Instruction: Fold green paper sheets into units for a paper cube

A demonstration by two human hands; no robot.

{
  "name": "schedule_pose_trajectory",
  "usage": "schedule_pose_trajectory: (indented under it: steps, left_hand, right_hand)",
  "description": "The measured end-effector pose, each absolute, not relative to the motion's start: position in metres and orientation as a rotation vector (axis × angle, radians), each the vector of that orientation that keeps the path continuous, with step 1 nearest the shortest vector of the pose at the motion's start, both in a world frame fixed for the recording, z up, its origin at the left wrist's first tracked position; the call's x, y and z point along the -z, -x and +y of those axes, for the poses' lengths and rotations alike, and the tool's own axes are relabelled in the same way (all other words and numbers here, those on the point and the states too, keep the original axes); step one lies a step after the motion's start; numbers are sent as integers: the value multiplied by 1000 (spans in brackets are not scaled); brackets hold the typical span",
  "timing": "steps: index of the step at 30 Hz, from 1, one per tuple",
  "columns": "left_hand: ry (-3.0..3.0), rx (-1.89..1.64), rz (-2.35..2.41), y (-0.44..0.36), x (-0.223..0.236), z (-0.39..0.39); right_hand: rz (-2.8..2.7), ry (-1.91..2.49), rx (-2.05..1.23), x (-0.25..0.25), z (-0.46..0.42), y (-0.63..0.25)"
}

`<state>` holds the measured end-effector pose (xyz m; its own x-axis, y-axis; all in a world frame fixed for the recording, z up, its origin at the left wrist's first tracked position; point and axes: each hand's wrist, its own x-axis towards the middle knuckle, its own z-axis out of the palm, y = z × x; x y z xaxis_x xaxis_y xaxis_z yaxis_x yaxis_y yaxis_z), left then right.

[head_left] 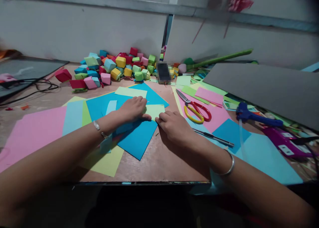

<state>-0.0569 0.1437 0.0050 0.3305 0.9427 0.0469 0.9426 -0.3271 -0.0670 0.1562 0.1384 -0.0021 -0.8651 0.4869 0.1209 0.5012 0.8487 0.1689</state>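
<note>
A small light green paper sheet (pixel 155 110) lies on blue sheets (pixel 139 135) in the middle of the wooden table (pixel 159 161). My left hand (pixel 133 109) rests on its left side with fingers curled and pressed down. My right hand (pixel 173 126) is at its lower right corner, fingers bent and pinching the paper's edge. Both wrists wear bracelets.
A pile of coloured paper cubes (pixel 112 68) sits at the back. Red and yellow scissors (pixel 195 110), a craft knife (pixel 214 137), a blue glue gun (pixel 254 116) and a purple tool (pixel 284 143) lie right. Pink sheets (pixel 32 131) lie left, a grey board (pixel 269 88) right.
</note>
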Motion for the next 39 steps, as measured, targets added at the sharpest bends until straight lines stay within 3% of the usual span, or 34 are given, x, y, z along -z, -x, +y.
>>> schedule_pose_trajectory:
  steps: [12,21,27,31,39]
  left_hand:
    - [2359,-93,-1752,88,-1,120]
    - [2375,-187,-1757,131,-24,113]
    - [2677,211,-1619,85,-34,107]
    - [3081,117,-1456,53,-14,110]
    - [2789,272,-1728,100,5,121]
  right_hand:
    - [-2920,850,274,3,136,-153]
    - [-2929,818,247,4,138,-155]
    - [-2937,777,275,6,138,-155]
    - [-2916,725,301,8,141,-157]
    - [-2862,697,259,11,142,-156]
